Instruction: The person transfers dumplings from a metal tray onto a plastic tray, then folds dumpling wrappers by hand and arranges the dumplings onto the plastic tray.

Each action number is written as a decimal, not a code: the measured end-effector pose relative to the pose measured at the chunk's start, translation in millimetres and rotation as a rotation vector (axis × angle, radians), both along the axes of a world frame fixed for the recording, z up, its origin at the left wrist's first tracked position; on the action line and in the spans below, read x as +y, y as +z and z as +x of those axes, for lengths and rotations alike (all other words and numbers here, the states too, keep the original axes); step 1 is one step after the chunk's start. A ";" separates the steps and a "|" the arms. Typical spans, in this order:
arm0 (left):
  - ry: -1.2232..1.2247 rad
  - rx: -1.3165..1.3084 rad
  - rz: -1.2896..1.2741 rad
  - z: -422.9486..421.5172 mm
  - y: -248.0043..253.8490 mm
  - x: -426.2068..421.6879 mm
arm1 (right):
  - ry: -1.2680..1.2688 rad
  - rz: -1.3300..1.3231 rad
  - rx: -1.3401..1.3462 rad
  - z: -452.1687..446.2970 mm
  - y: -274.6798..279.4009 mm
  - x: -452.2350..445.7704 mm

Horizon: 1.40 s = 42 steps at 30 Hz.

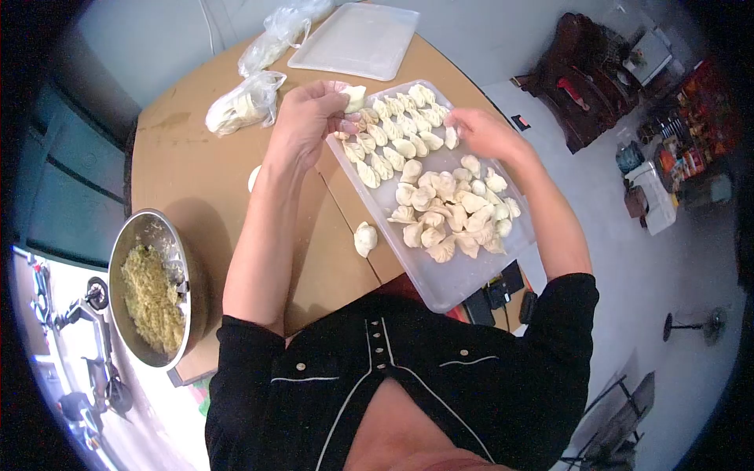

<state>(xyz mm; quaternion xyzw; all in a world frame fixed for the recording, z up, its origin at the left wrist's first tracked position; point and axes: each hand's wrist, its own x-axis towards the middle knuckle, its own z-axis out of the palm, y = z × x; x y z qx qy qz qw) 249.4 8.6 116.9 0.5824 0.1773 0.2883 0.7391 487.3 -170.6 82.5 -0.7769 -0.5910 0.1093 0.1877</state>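
Note:
My left hand [314,114] is over the far left corner of a translucent plastic tray [448,282], its fingers closed on a pale dumpling [355,96]. At the tray's right side, my right hand [485,133] has its fingertips pinched at another dumpling [452,138], at the end of a row. Pleated dumplings [404,147] lie in neat rows across the far half of the tray. A loose heap of dumplings [452,208] covers the nearer part. One more dumpling [365,239] rests on the tabletop, left of the tray.
A metal bowl [192,314] of yellowish shredded filling [151,302] stands at the table's left edge. Plastic bags [243,102] with pale contents lie at the back, beside a second white tray [357,39]. A dark carved chair [577,78] and a scooter [98,345] stand beyond the table.

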 end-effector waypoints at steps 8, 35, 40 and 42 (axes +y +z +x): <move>-0.012 -0.001 0.008 0.2 -1.7 2.7 | -0.211 0.012 -0.100 -17.3 -4.3 -3.0; -0.035 0.014 0.010 3.1 -5.7 -1.6 | -0.129 0.085 -0.179 -25.5 -12.0 5.6; -0.061 0.013 -0.006 5.9 -8.4 -2.2 | -0.212 0.084 -0.126 -32.9 -10.3 5.0; -0.087 0.004 -0.028 5.6 -8.9 -1.2 | -0.253 0.163 -0.181 -34.0 -12.4 5.9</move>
